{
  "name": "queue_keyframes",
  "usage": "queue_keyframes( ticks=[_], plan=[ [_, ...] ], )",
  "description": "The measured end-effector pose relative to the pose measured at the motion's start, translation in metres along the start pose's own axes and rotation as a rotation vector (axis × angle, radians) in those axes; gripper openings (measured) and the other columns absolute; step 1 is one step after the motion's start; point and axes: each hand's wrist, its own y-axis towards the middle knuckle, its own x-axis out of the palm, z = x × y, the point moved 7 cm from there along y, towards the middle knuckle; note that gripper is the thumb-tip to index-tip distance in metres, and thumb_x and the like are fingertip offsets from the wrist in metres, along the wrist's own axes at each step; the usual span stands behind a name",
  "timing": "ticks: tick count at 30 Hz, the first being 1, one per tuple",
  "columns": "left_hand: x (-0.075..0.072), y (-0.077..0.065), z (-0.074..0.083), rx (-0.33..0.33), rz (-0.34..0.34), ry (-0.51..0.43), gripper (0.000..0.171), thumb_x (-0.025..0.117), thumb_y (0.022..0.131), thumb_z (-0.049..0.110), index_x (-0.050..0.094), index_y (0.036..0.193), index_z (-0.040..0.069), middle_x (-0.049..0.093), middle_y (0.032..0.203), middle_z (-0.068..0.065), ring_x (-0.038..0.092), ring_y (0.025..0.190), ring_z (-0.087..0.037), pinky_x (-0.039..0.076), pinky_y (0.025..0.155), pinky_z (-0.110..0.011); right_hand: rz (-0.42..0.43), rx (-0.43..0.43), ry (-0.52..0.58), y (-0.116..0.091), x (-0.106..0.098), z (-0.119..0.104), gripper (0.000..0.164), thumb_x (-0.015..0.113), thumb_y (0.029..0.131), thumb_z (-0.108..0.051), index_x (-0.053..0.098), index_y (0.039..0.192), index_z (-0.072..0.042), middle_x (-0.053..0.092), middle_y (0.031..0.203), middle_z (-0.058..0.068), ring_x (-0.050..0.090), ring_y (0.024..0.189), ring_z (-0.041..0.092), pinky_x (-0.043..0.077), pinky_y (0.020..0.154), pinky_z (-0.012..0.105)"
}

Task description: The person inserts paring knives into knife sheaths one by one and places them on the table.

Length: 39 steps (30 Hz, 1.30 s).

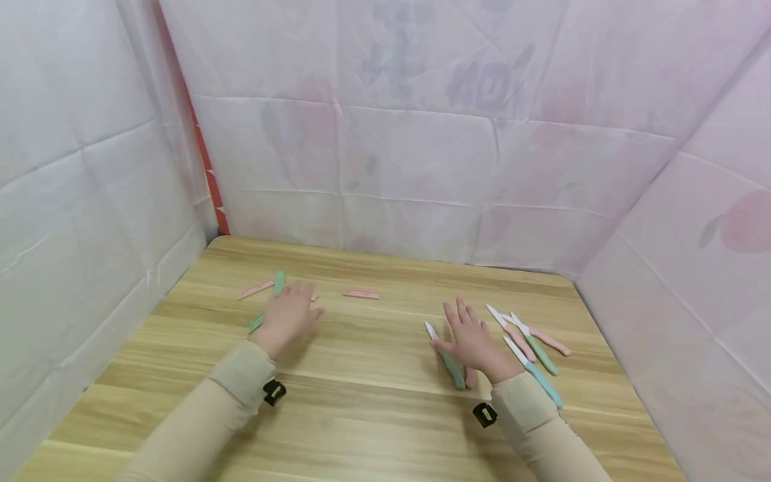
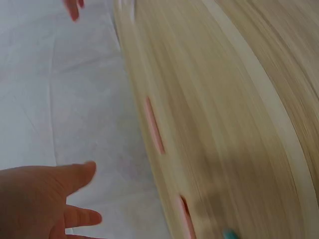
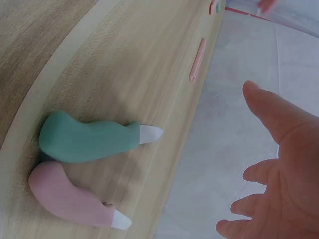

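My left hand is held over the left side of the table with its fingers extended and nothing in its grasp. Around it lie a pink blade cover, a green blade cover and a second green cover, partly hidden. Another pink cover lies farther right. My right hand, fingers spread, hovers over a green-handled knife and a pink-handled knife; it holds neither. In the head view the hand hides much of the pink-handled one.
Right of my right hand lie several more knives: a blue-handled one, a green-handled one and pink-handled ones, blades pointing away, some overlapping. Pale printed cloth hangs behind and beside the wooden table.
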Motion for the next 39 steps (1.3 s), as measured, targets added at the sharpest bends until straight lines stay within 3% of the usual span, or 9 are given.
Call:
queue_keyframes(
  ticks=[3,5,8,13,21,25,34,36,39],
  plan=[
    [0.001,0.0,-0.029,-0.054,-0.039,0.023,0.05,0.055,0.094,0.035,0.05,0.124,-0.004,0.061,0.103,-0.02,0.062,0.088,-0.032,0.052,0.067,-0.043,-0.001,-0.005,0.0,-0.002,0.002,0.001,0.086,0.059,0.089,-0.046,0.016,0.146,0.002,0.002,0.15,0.029,0.007,0.135,0.048,0.016,0.099,0.069],
    [0.003,-0.002,-0.047,-0.082,-0.075,0.041,0.041,0.055,0.093,0.033,0.059,0.105,-0.006,0.061,0.078,-0.012,0.06,0.064,-0.023,0.048,0.051,-0.034,-0.009,-0.005,0.005,-0.003,0.004,0.001,0.087,0.058,0.089,-0.048,0.016,0.147,0.001,0.001,0.15,0.029,0.008,0.135,0.047,0.016,0.099,0.068],
    [0.008,-0.006,-0.068,-0.11,-0.148,0.055,0.033,0.055,0.093,0.029,0.061,0.082,-0.001,0.05,0.061,-0.004,0.049,0.051,-0.015,0.044,0.046,-0.028,-0.014,-0.012,0.013,-0.005,0.005,0.001,0.085,0.057,0.089,-0.047,0.016,0.147,0.001,0.002,0.15,0.029,0.009,0.135,0.047,0.017,0.099,0.068],
    [0.015,-0.014,-0.086,-0.127,-0.246,0.118,0.031,0.053,0.095,0.024,0.062,0.083,-0.003,0.057,0.069,-0.009,0.055,0.06,-0.019,0.05,0.054,-0.034,0.008,-0.03,0.02,-0.007,0.002,0.003,0.067,0.052,0.096,-0.029,0.02,0.145,0.002,0.006,0.148,0.031,0.013,0.134,0.047,0.018,0.098,0.068],
    [0.021,-0.012,-0.095,-0.101,-0.209,0.164,0.019,0.053,0.094,0.012,0.061,0.089,-0.005,0.059,0.077,-0.014,0.06,0.067,-0.024,0.053,0.056,-0.04,0.098,-0.023,0.079,-0.011,-0.008,0.012,0.044,0.043,0.099,-0.012,0.035,0.138,0.007,0.026,0.142,0.033,0.03,0.126,0.05,0.03,0.098,0.061],
    [0.024,-0.011,-0.098,-0.1,-0.212,0.188,0.011,0.052,0.094,0.003,0.061,0.092,-0.003,0.061,0.081,-0.015,0.063,0.075,-0.028,0.054,0.06,-0.044,0.04,0.009,0.106,-0.013,0.001,0.016,0.045,0.044,0.1,-0.017,0.036,0.138,0.006,0.033,0.14,0.029,0.032,0.127,0.046,0.03,0.1,0.057],
    [0.022,-0.012,-0.097,-0.119,-0.204,0.126,0.011,0.055,0.092,0.008,0.061,0.087,0.001,0.061,0.077,-0.01,0.06,0.07,-0.024,0.052,0.059,-0.043,-0.093,0.07,0.101,-0.016,0.018,0.019,0.046,0.05,0.098,-0.018,0.038,0.138,0.001,0.044,0.134,0.026,0.04,0.124,0.04,0.034,0.098,0.054],
    [0.018,-0.012,-0.095,-0.12,-0.185,0.097,0.011,0.057,0.091,0.011,0.06,0.086,0.002,0.059,0.075,-0.008,0.056,0.066,-0.021,0.049,0.055,-0.039,-0.116,0.082,0.109,-0.015,0.022,0.018,0.05,0.058,0.092,-0.011,0.039,0.138,0.0,0.05,0.129,0.023,0.053,0.112,0.035,0.04,0.094,0.05],
    [0.011,-0.011,-0.089,-0.104,-0.138,0.042,0.016,0.06,0.089,0.018,0.058,0.082,0.005,0.055,0.069,-0.004,0.05,0.059,-0.02,0.043,0.05,-0.035,-0.138,0.077,0.121,-0.015,0.03,0.016,0.051,0.06,0.091,-0.009,0.041,0.137,0.001,0.057,0.119,0.02,0.066,0.069,0.023,0.047,0.087,0.046]
  ],
)
